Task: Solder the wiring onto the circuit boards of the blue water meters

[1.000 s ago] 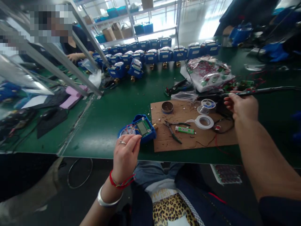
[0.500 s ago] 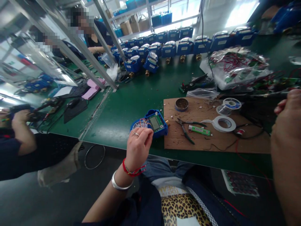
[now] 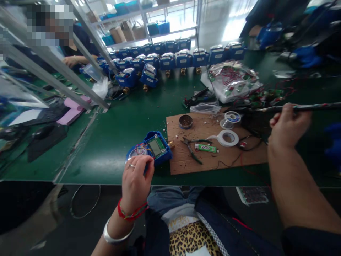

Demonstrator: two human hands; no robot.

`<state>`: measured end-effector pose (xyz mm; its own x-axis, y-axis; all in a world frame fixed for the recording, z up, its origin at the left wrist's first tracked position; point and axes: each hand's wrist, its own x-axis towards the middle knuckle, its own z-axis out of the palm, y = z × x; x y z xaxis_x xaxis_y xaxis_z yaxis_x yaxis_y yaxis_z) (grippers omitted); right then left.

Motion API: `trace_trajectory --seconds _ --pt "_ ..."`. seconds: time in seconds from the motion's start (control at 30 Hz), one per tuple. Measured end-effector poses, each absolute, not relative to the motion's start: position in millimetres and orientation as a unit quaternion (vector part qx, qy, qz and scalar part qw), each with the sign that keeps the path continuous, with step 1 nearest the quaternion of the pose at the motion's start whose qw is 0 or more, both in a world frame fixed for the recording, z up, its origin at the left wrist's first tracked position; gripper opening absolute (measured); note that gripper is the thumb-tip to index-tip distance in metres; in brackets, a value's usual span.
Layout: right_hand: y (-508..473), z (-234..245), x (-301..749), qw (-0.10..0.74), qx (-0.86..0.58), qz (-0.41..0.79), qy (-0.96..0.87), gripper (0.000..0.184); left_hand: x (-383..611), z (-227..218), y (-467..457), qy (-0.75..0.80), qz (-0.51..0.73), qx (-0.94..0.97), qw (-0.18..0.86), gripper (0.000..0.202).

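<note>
An open blue meter point(image 3: 153, 148) with a green circuit board, a small display and red wires lies on the green table point(image 3: 119, 131) near its front edge. My left hand point(image 3: 135, 183) is closed on the meter's near left side, a ring on one finger. Over to the right, my right hand point(image 3: 287, 124) is wrapped round a long dark soldering iron point(image 3: 301, 107), which lies level and points left above the cardboard sheet point(image 3: 213, 153). On the cardboard lie pliers point(image 3: 191, 147), a green tube point(image 3: 205, 148), a white tape roll point(image 3: 227, 137), a solder spool point(image 3: 231, 118) and a round tin point(image 3: 185, 121).
Rows of closed blue meters point(image 3: 170, 60) stand at the back. A clear bag of red-wired boards point(image 3: 234, 80) lies at the back right. A slanted metal frame point(image 3: 66, 67) divides the table on the left, with another person point(image 3: 71, 57) seated beyond it. My lap is below the table edge.
The view has swung back to the right. My left hand has dropped from a raised pinch onto the meter's near side. My right hand has drawn away, soldering iron still in it.
</note>
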<state>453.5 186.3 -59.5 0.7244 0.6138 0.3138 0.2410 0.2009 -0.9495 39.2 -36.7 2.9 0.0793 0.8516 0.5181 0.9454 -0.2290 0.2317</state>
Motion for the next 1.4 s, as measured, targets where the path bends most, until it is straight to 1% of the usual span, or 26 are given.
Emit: trace_trajectory --seconds 0.13,0.2,0.27,0.37,0.43,0.53,0.7,0.73,0.8,0.87,0.9,1.0,1.07,1.13,1.23,1.4 --pt "172 -50 458 0.742 -0.558 0.137 -0.347 0.013 33 -3 -34 -0.603 -0.282 -0.739 0.104 0.006" --pt "161 -43 459 0.757 -0.544 0.154 -0.328 0.015 31 -5 -33 -0.598 -0.280 -0.743 0.109 0.006" --pt "148 -35 459 0.763 -0.539 0.168 -0.314 0.021 30 -6 -33 -0.593 -0.279 -0.747 0.113 0.008" --pt "126 -32 457 0.750 -0.557 0.148 -0.325 0.026 30 -5 -32 -0.586 -0.284 -0.749 0.121 0.007" --pt "111 -36 455 0.704 -0.592 0.117 -0.374 0.027 30 -5 -32 -0.582 -0.288 -0.751 0.123 0.006" --pt "95 -48 455 0.587 -0.645 0.073 -0.484 0.028 27 -7 -31 -0.575 -0.286 -0.755 0.131 0.008" --pt "76 -59 458 0.424 -0.671 0.045 -0.607 0.019 24 -11 -31 -0.576 -0.277 -0.757 0.137 0.009" --pt "71 -59 459 0.401 -0.674 0.047 -0.619 0.019 24 -11 -31 -0.576 -0.278 -0.756 0.137 0.008" --pt "63 -57 460 0.381 -0.684 0.053 -0.620 0.020 24 -11 -32 -0.578 -0.279 -0.754 0.138 0.009" --pt "59 -55 462 0.392 -0.699 0.057 -0.596 0.024 24 -11 -32 -0.582 -0.281 -0.751 0.138 0.010" --pt "58 -54 464 0.413 -0.705 0.066 -0.573 0.027 24 -11 -32 -0.582 -0.281 -0.750 0.139 0.010" --pt "69 -57 470 0.521 -0.699 0.129 -0.472 0.032 24 -12 -32 -0.581 -0.284 -0.750 0.140 0.010" --pt "83 -62 475 0.601 -0.681 0.185 -0.375 0.031 24 -12 -32 -0.579 -0.287 -0.750 0.143 0.009" --pt "99 -69 480 0.644 -0.668 0.237 -0.288 0.029 23 -12 -32 -0.578 -0.286 -0.751 0.143 0.009" --pt "113 -80 487 0.646 -0.670 0.283 -0.233 0.029 23 -12 -31 -0.576 -0.284 -0.754 0.137 0.010" --pt "108 -87 498 0.642 -0.680 0.284 -0.210 0.028 24 -12 -31 -0.579 -0.291 -0.749 0.137 0.010"
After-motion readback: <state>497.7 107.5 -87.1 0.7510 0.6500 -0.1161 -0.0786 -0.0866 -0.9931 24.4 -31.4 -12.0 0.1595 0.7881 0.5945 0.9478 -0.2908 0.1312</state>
